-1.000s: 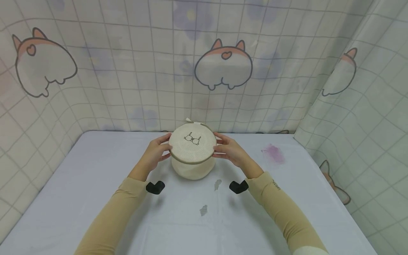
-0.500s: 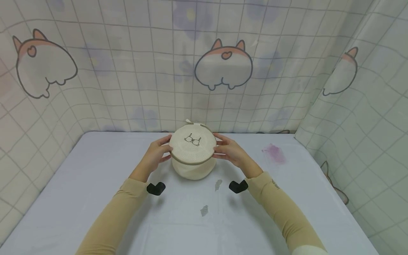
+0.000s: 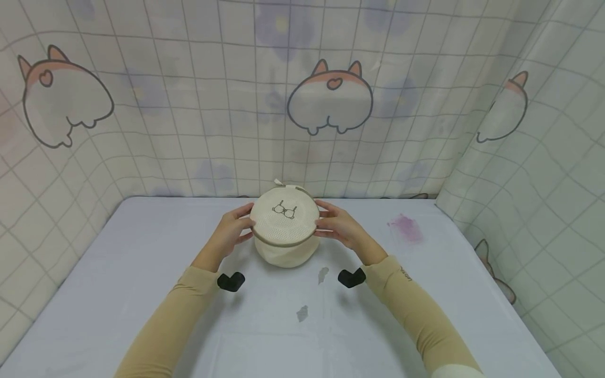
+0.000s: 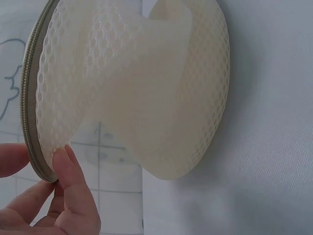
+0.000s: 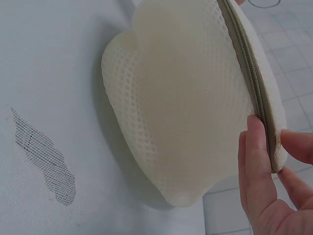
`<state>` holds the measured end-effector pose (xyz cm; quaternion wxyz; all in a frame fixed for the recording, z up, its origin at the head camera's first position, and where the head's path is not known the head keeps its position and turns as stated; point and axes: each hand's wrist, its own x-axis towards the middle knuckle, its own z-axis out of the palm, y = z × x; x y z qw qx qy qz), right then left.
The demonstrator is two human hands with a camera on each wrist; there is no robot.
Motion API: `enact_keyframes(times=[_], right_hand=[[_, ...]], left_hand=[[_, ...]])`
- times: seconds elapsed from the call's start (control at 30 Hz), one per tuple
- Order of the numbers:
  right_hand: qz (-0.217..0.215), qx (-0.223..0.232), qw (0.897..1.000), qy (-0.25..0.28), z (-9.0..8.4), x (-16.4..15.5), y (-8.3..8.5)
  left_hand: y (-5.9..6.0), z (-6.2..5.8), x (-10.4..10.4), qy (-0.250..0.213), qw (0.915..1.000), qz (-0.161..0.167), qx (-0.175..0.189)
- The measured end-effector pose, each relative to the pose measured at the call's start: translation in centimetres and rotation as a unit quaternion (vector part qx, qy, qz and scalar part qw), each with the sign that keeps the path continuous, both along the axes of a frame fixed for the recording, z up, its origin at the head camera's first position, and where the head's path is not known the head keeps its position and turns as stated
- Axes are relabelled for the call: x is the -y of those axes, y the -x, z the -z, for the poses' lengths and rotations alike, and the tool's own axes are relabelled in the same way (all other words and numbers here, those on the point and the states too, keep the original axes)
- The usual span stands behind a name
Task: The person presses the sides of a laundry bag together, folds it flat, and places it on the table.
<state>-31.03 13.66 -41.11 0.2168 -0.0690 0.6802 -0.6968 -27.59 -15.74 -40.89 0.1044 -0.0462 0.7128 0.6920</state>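
Note:
A round cream mesh laundry bag [image 3: 283,231] stands at the back middle of the table, its lid tilted towards me and printed with a small bra drawing. My left hand [image 3: 227,231] pinches the left side of its zipped rim; in the left wrist view the thumb and fingers grip the edge below the zipper [image 4: 27,98]. Opposite, my right hand [image 3: 344,227] holds the right side of the rim, fingers on both faces beside the zipper [image 5: 252,73]. The zipper runs along the rim and looks closed. Below the rim the mesh wall sags in folds towards the tabletop.
A white cloth covers the table [image 3: 142,294], with two grey patches [image 3: 302,313] in front of the bag and a pink stain [image 3: 406,228] at right. A patterned curtain [image 3: 212,131] hangs close behind the bag and along both sides.

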Motion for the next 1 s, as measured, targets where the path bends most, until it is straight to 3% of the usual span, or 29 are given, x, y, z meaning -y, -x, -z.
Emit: enact_keyframes(times=[1.0], right_hand=[[0.010, 0.010, 1.000, -0.007, 0.44, 0.18, 0.41]], left_hand=[[0.36, 0.66, -0.18, -0.006, 0.9999, -0.009, 0.013]])
